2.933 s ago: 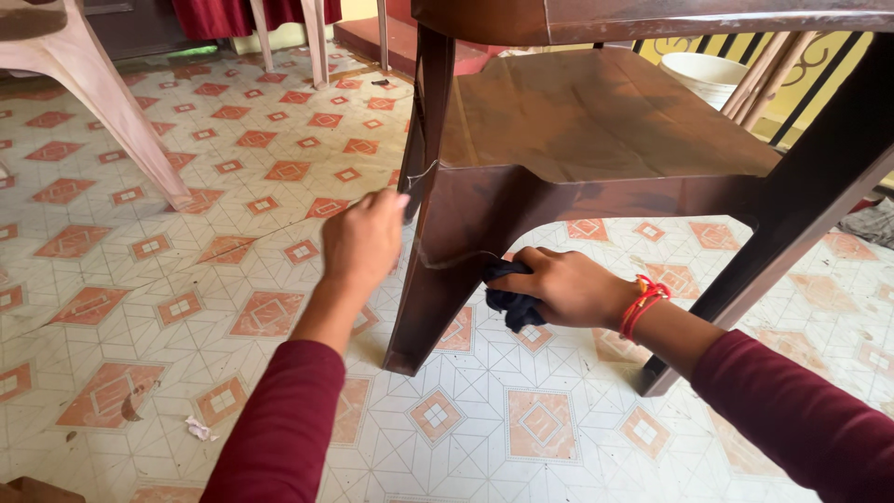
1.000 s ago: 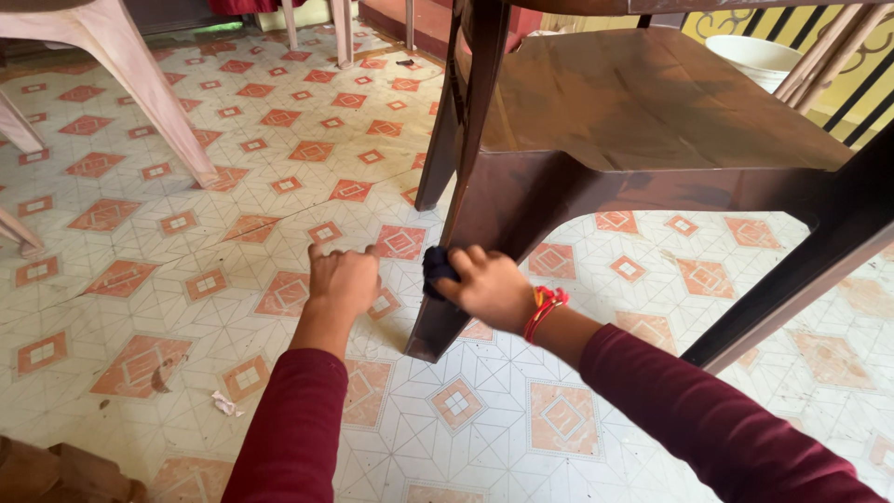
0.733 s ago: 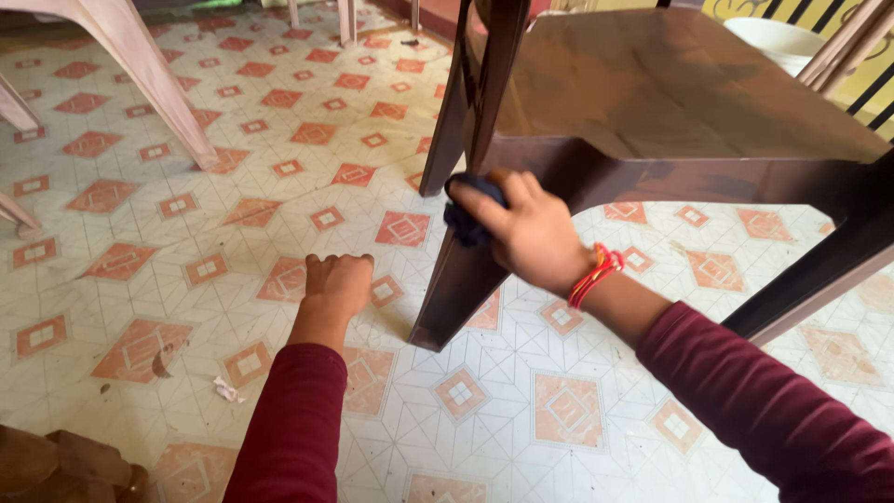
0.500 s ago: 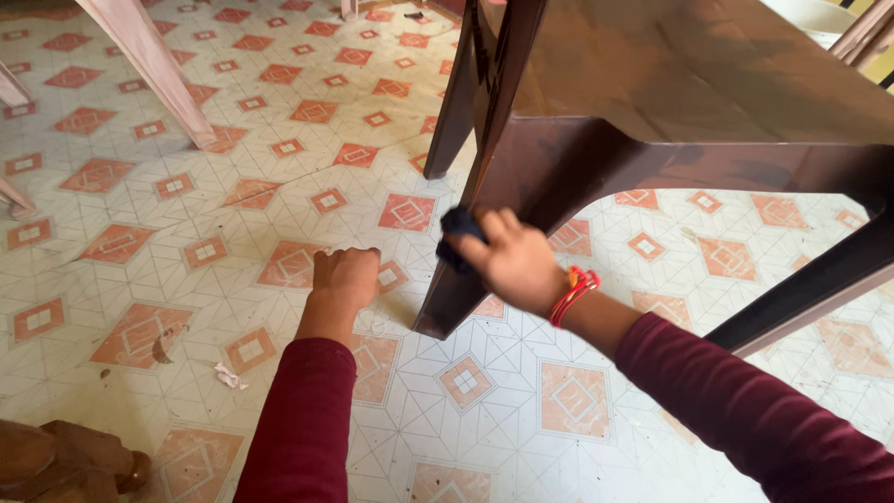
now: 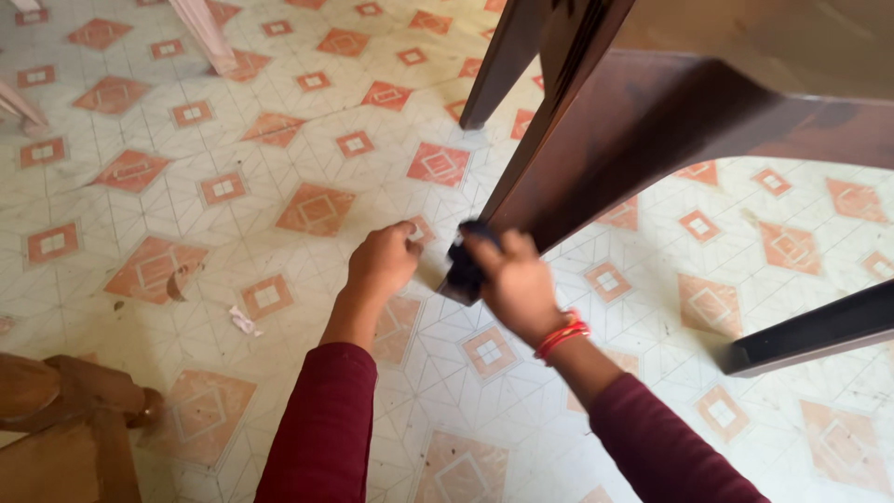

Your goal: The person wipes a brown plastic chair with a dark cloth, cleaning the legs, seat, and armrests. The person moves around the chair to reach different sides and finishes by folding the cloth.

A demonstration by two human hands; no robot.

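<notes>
While right hand [image 5: 517,279] presses dark cloth [image 5: 463,265] on chair leg [image 5: 559,177], left hand [image 5: 382,261] beside

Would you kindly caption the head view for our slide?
Right hand presses a dark cloth against a brown chair leg; left hand hovers beside.

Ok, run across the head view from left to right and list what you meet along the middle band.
Wooden furniture piece → paper scrap → left hand → dark cloth → right hand → red thread bracelet → dark chair leg.
</notes>
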